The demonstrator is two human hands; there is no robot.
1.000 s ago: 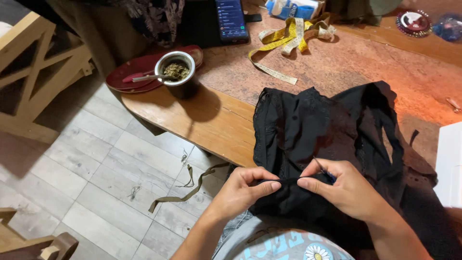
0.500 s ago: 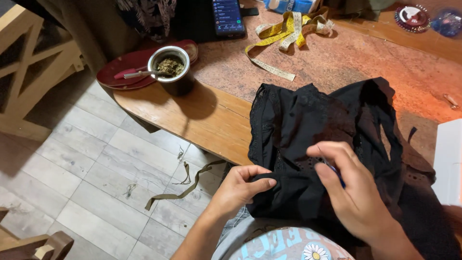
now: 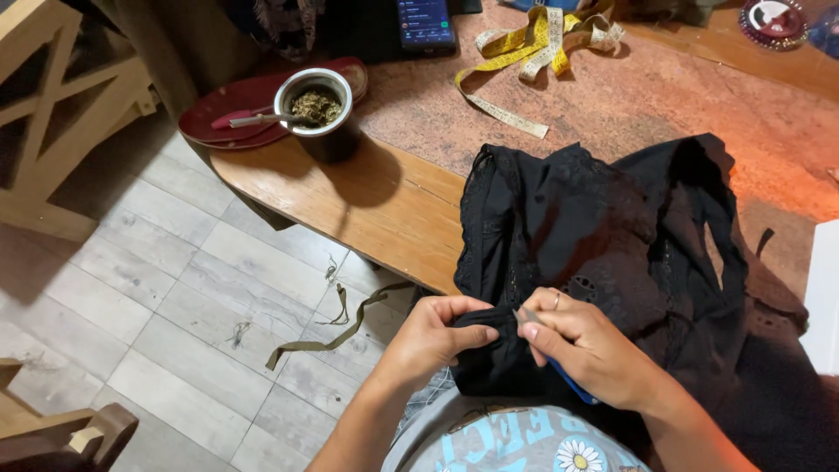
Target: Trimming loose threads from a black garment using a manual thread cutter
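A black lacy garment lies over the edge of the wooden table and hangs into my lap. My left hand pinches a fold of the garment's lower edge. Close beside it, my right hand holds a small tool with a thin metal tip and a blue handle, its tip resting on the same fold. A ring shows on one right finger.
A metal cup of green herb with a metal straw stands on a red plate at the table's left end. A yellow tape measure and a phone lie farther back. Fabric strips litter the tiled floor. A wooden frame stands left.
My right hand came back down from the garment's middle to the fold held by my left hand, now with the small tool's tip on the fabric.
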